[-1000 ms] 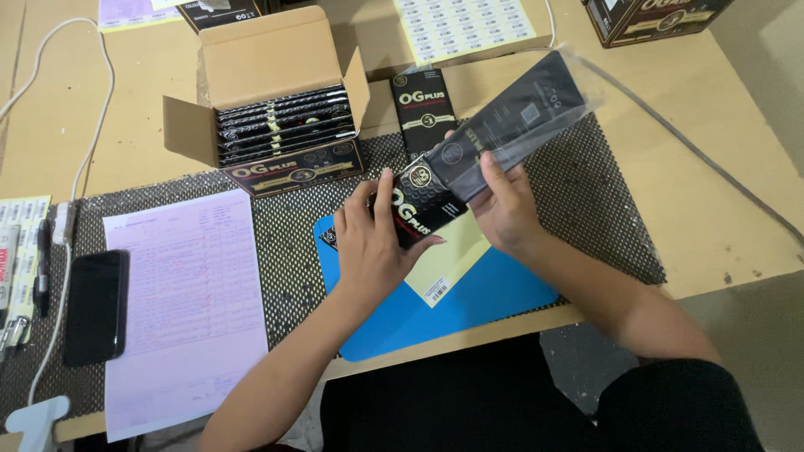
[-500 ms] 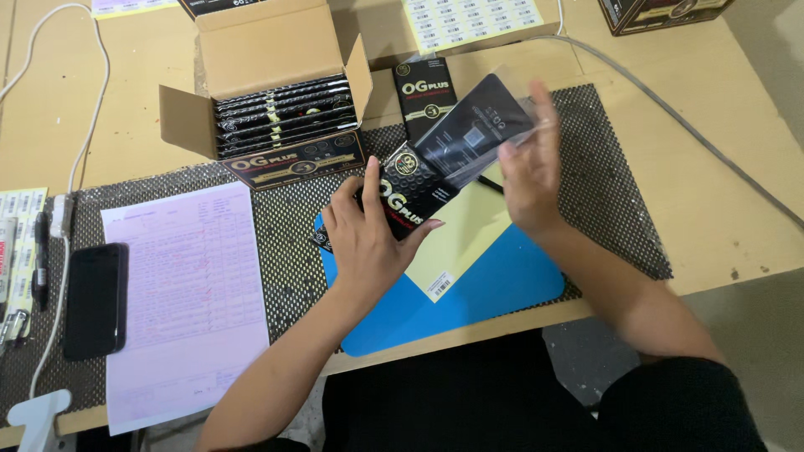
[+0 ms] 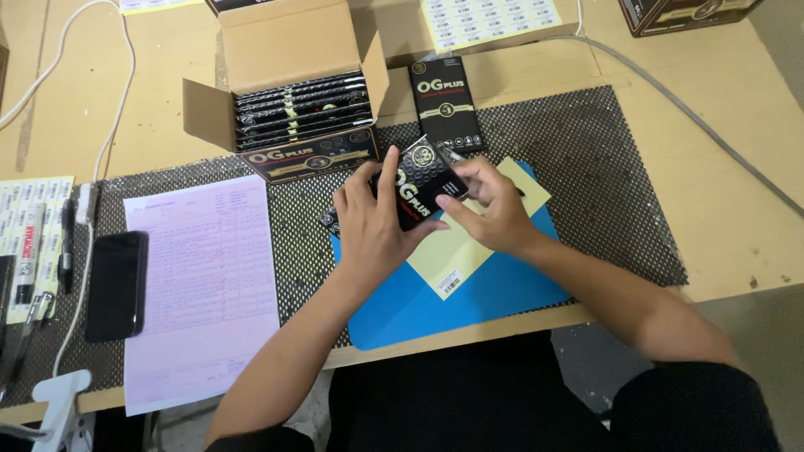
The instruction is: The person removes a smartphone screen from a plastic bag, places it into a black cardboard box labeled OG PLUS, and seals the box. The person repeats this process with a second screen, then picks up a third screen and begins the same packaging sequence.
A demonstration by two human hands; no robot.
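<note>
My left hand (image 3: 371,224) grips a slim black box with gold lettering (image 3: 423,180) over the blue mat (image 3: 469,289). My right hand (image 3: 490,205) pinches the same box at its right end, thumb and fingers on its upper edge. The box tilts up to the right, partly hidden by my fingers. Under my right hand lies a pale yellow sheet (image 3: 456,255) with a small barcode sticker near its lower corner. A second black box (image 3: 446,103) lies flat just beyond the hands.
An open cardboard carton (image 3: 289,59) holds several black boxes, with another black box leaning at its front. A pink form (image 3: 201,276), a black phone (image 3: 115,285), label sheets (image 3: 490,18), pens and white cables lie on the black mesh mat (image 3: 603,176).
The clear sleeve that my right hand held up is gone from view. My right hand came down onto the black box, and both hands lowered toward the mat.
</note>
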